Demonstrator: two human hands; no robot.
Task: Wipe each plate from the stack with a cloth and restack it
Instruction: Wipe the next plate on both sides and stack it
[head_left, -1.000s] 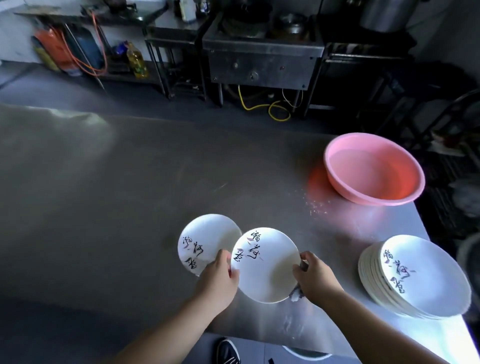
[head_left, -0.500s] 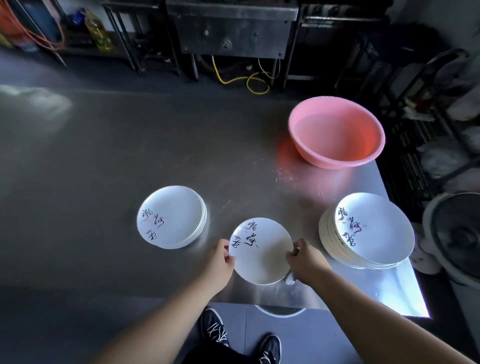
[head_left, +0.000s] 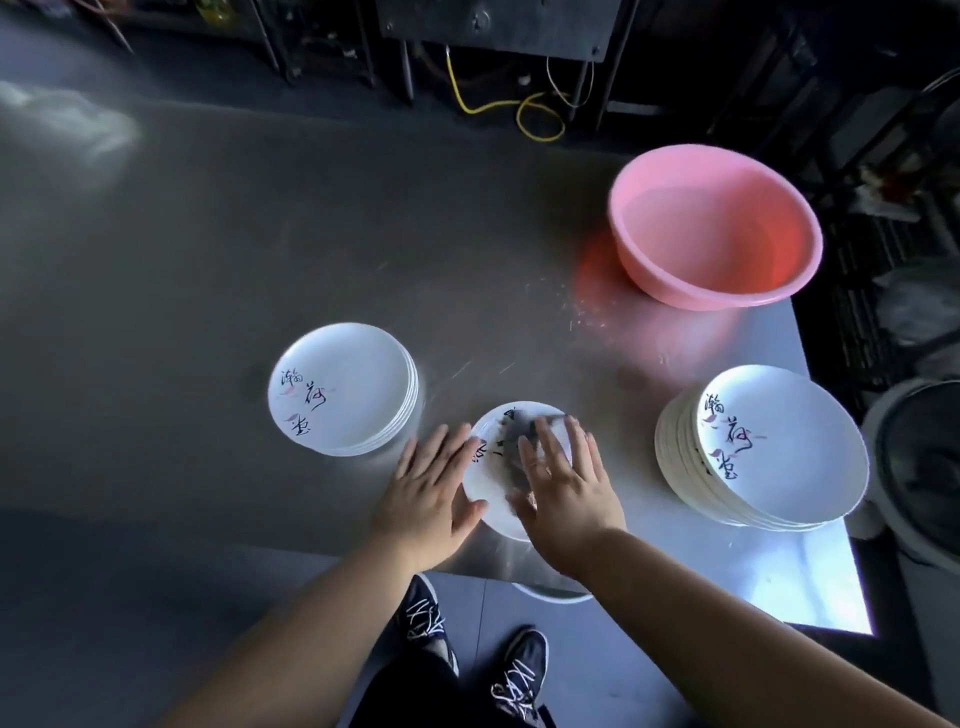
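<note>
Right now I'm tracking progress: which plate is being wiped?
The single plate at the near table edge, between both stacks: the right hand presses a cloth on it; the left hand steadies it.

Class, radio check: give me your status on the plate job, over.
Left hand flat, steadying plate. Right hand flat, pressing cloth onto it. Plate on table between stacks. Nothing blocking.

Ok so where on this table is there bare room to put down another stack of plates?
The widest bare stretch of table runs left of the pink basin and beyond the left plate stack. A smaller patch lies between the basin and the right plate stack. The near edge is crowded: both hands press the plate there.
</note>
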